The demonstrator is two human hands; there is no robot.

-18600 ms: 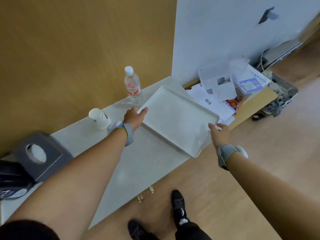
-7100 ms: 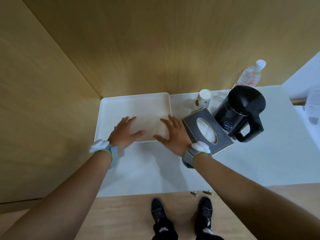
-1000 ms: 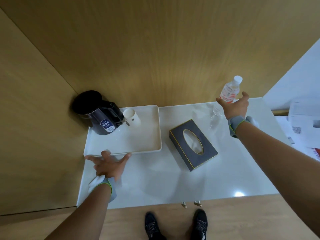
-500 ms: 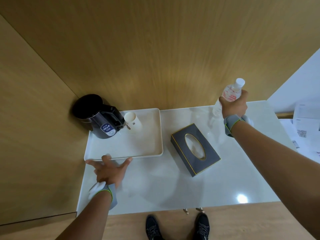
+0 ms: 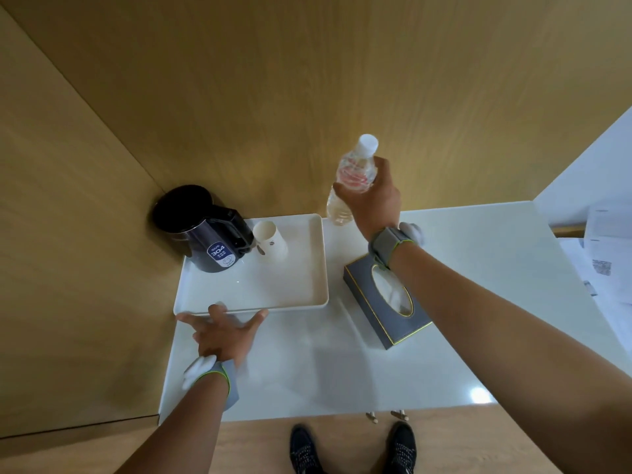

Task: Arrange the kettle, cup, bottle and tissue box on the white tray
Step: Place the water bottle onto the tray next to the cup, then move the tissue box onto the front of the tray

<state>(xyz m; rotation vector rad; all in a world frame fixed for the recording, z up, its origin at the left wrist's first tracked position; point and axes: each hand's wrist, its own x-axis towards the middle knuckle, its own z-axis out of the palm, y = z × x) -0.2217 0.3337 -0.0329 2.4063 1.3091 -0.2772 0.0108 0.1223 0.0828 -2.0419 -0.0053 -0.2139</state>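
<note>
Head view: right hand point(image 5: 374, 200) grips the bottle point(image 5: 352, 179) aloft (kettle point(image 5: 205, 234), cup point(image 5: 270, 241) already placed); next, lower it onto the tray point(image 5: 319, 268); left hand point(image 5: 222, 331) spread open.

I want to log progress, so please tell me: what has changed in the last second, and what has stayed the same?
The right hand, open beside the bottle a second ago, has closed on it, lifted it and carried it left toward the tray. The kettle and cup stay on the tray, the tissue box stays on the counter, and the left hand still rests at the tray's near edge.
</note>
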